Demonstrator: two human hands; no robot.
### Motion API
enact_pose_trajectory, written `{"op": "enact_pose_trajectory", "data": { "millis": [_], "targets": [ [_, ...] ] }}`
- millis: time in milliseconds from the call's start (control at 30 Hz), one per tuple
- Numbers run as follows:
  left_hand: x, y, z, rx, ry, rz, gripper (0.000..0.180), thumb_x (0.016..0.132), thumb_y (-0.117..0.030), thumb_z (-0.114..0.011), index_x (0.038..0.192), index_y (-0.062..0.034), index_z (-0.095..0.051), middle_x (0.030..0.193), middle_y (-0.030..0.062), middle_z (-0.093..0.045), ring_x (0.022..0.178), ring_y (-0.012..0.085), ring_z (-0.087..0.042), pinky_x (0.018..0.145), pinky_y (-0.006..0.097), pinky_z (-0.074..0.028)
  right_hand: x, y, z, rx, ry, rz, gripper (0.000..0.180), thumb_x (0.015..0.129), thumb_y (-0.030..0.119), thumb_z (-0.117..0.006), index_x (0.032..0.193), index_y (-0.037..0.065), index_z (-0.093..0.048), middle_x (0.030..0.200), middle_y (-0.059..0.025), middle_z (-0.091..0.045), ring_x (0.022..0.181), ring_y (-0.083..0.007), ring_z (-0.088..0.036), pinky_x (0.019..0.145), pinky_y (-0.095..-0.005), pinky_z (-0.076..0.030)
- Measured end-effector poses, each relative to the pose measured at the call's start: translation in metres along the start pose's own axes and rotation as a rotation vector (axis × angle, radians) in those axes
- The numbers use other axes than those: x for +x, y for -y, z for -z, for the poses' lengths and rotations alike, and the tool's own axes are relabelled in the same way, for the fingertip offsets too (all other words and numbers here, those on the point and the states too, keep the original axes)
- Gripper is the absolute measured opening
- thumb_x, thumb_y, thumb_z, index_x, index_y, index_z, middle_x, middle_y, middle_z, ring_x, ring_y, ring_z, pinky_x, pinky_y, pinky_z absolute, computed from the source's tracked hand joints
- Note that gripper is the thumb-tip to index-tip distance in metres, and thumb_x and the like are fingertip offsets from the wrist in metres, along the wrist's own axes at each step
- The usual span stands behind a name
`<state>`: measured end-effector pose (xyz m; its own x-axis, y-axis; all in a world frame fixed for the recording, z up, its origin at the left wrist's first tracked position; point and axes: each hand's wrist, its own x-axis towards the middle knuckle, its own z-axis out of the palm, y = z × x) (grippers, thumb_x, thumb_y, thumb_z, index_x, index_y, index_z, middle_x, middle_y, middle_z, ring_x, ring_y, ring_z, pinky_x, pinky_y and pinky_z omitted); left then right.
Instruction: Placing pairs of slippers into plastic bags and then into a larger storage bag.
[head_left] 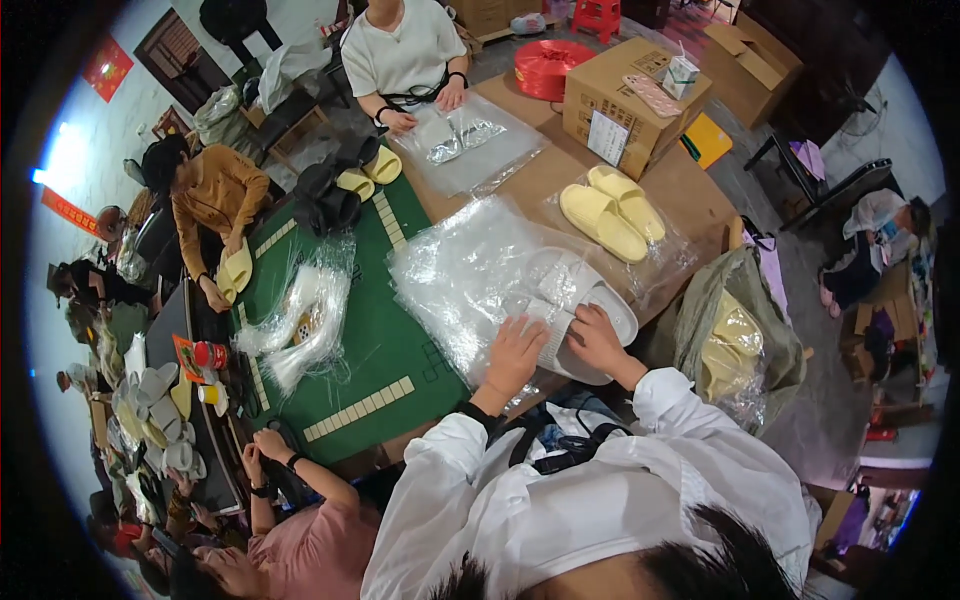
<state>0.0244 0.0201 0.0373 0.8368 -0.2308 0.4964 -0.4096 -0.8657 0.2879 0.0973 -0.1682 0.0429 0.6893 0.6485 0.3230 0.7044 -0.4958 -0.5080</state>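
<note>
Both hands were flat on the white slippers [590, 300]: left hand [513, 352] spread wide on the bag [460, 270], right hand [597, 340] curled at the heel. Pressing evenly seemed smart (slippery plastic).

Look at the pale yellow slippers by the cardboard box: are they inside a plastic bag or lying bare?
Inside: the yellow slippers lie side by side under a clear plastic bag, whose glossy film extends past them.
</note>
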Motion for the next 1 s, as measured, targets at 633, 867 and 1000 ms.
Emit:
{"op": "enact_pose_trajectory", "data": {
  "millis": [633, 867, 1000],
  "targets": [
    [0.023, 0.063, 0.010, -0.541, -0.343, 0.882, 0.020, 0.087, -0.016, -0.051, 0.098, -0.0021, -0.061, 0.086, 0.0129, -0.064, 0.084, 0.0195, -0.061, 0.074, 0.029, -0.045, -0.020, -0.035, 0.031, 0.508, 0.061, -0.283, 0.014, 0.075, 0.006, -0.055, 0.086, -0.001, -0.061, 0.091, -0.0146, -0.058, 0.079, -0.0288, -0.056, 0.072, -0.0310, -0.043],
    [0.020, 0.058, 0.023, -0.391, -0.116, 0.743, 0.025, 0.088, -0.021, -0.045, 0.099, -0.0029, -0.060, 0.087, 0.0159, -0.063, 0.080, 0.0309, -0.061, 0.071, 0.035, -0.046, 0.014, 0.000, 0.065, 0.679, 0.287, -0.089, 0.014, 0.077, 0.007, -0.057, 0.088, -0.001, -0.062, 0.096, -0.0113, -0.060, 0.086, -0.0237, -0.057, 0.076, -0.0279, -0.043],
    [0.014, 0.050, 0.030, -0.179, -0.008, 0.583, 0.024, 0.083, -0.013, -0.045, 0.100, -0.0043, -0.060, 0.097, 0.0161, -0.061, 0.091, 0.0297, -0.057, 0.078, 0.038, -0.045, 0.024, -0.008, 0.024, 0.603, 0.152, -0.111, 0.014, 0.075, 0.009, -0.055, 0.083, -0.001, -0.061, 0.089, -0.0115, -0.059, 0.078, -0.0268, -0.056, 0.070, -0.0299, -0.044]
  ]
}}
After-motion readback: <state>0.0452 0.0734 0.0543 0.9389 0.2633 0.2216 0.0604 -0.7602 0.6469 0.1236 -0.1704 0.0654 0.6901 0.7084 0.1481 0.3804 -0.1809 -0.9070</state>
